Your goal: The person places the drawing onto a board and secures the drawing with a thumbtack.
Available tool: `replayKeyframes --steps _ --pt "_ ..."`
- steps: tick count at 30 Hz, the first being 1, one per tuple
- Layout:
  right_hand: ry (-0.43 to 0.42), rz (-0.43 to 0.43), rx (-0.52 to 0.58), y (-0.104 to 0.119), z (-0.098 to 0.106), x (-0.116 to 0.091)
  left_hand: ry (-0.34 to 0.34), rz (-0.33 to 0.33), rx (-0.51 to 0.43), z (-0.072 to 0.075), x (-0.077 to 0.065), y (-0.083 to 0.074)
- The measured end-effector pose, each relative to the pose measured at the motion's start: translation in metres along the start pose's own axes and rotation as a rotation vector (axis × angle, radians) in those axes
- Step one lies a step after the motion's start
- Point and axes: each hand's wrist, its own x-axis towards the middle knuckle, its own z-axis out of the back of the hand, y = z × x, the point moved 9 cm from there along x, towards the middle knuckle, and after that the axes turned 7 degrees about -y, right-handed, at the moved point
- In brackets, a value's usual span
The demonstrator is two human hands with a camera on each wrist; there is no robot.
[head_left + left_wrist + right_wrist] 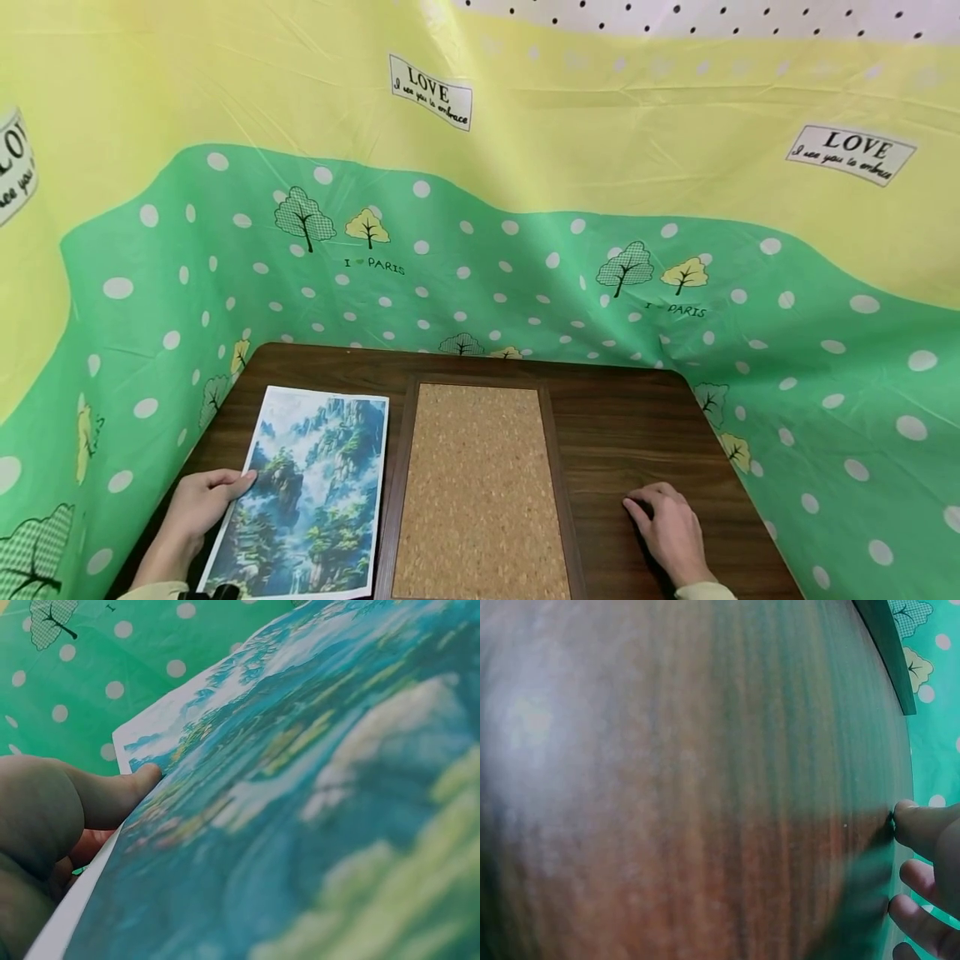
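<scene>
My left hand (201, 505) pinches the left edge of a printed landscape picture (318, 487) with white borders, showing misty mountains and trees. In the left wrist view, the thumb of the left hand (56, 806) lies on the front of the picture (247, 825), with fingers behind its edge. On the brown wooden table, my right hand (669, 532) rests with its fingers loosely bent and nothing held. The right wrist view shows the fingertips of this right hand (934, 847) at the tabletop. Between the hands lies a cork board (480, 492) in a dark wooden frame.
The dark wood-grain table (630, 433) has rounded far corners. A green and yellow curtain (510, 275) with white dots, trees and printed words surrounds its back and sides. The picture lies close beside the left side of the board's frame (401, 475).
</scene>
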Motion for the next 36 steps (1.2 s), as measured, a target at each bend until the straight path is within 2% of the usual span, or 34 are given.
replayKeyframes --steps 7,13,19,28,36 --pt "-0.035 0.008 -0.003 0.000 0.003 0.000 0.014 -0.014 0.004 -0.012 -0.004 -0.008" --pt "0.019 -0.026 -0.006 -0.003 -0.001 -0.001 -0.017 -0.043 -0.005 -0.030 -0.005 -0.019" --pt "0.060 -0.055 -0.006 -0.004 -0.004 -0.001 -0.032 -0.053 -0.041 -0.051 -0.009 -0.031" --pt "0.024 -0.041 -0.002 -0.004 -0.001 -0.001 -0.023 -0.066 -0.096 -0.090 -0.017 -0.046" --pt "0.002 -0.042 0.004 -0.004 0.002 0.000 -0.051 -0.118 -0.154 -0.121 -0.028 -0.065"
